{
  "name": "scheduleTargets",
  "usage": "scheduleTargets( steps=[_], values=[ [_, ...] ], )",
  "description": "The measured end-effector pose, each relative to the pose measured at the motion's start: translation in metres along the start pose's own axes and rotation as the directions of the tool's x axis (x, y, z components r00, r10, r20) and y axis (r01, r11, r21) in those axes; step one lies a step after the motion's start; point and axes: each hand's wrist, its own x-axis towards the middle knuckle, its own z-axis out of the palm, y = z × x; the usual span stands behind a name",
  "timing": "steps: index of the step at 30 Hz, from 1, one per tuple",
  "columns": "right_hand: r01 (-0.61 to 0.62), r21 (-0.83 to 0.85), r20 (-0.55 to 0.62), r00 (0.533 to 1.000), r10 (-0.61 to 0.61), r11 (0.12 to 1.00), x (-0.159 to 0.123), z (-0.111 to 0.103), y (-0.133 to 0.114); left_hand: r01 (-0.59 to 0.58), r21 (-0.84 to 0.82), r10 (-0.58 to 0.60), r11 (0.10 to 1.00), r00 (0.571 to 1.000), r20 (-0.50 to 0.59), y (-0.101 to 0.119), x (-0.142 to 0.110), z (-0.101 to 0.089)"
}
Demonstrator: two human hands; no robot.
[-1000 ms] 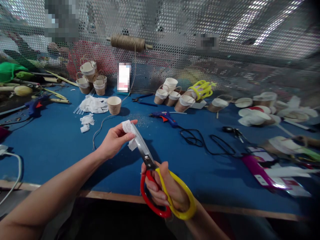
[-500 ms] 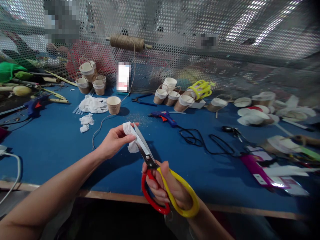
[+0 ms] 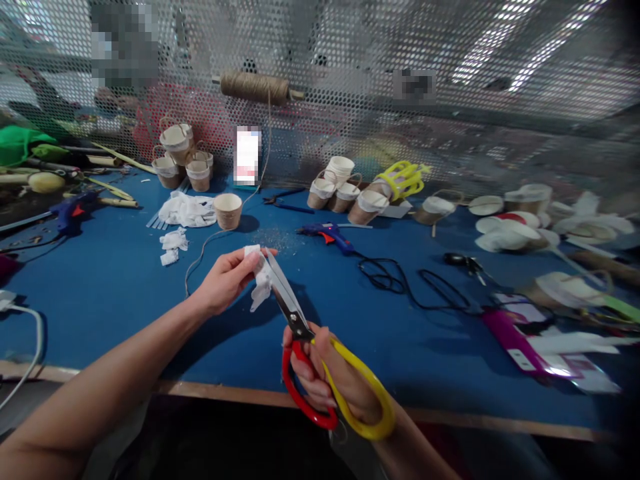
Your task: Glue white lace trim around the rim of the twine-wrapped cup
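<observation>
My left hand [image 3: 227,279] pinches a strip of white lace fabric [image 3: 261,283] between thumb and fingers, and its loose end hangs down. Wrapped round the handles of large scissors [image 3: 295,313], one red and one yellow, is my right hand [image 3: 330,373]. The scissor blades point up and left and lie right beside the lace, a little apart at the tips. Behind my left hand stand a small paper cup [image 3: 228,211] wound with twine, a heap of white lace [image 3: 186,209] and a few small lace pieces [image 3: 173,240].
A blue glue gun [image 3: 327,237] with its black cord lies right of centre. Pliers [image 3: 290,200], stacked cups [image 3: 176,143] and a lit phone [image 3: 247,155] stand along the mesh wall, where a twine spool [image 3: 255,87] hangs. Keys [image 3: 467,263] and a purple package [image 3: 515,340] lie at right.
The lace has shifted in my left fingers, and its loose end now hangs lower and more to the left. The scissors have moved only slightly.
</observation>
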Motion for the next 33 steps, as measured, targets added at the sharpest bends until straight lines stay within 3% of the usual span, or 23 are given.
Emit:
scheduleTargets(
  steps=[7, 14, 23, 33],
  values=[
    [0.001, 0.012, 0.021, 1.0, -0.002, 1.0, -0.0013, -0.0018, 0.0035, 0.003, 0.138, 0.001, 0.99, 0.999, -0.033, -0.0023, 0.0009, -0.0037],
    [-0.006, 0.032, 0.03, 1.0, 0.005, 0.999, -0.0036, -0.006, 0.009, -0.037, 0.144, 0.044, 0.989, 0.998, -0.047, -0.001, 0.0008, -0.0031],
    [0.009, 0.045, 0.027, 1.0, -0.01, 0.999, 0.0013, -0.0013, 0.0065, 0.005, 0.177, 0.004, 0.984, 0.999, -0.052, -0.0018, -0.0016, -0.0018],
    [-0.083, 0.185, 0.081, 0.994, 0.069, 0.979, 0.0051, 0.0038, 0.0002, 0.018, 0.089, -0.013, 0.996, 0.998, -0.065, -0.0018, -0.0027, 0.0026]
  ],
)
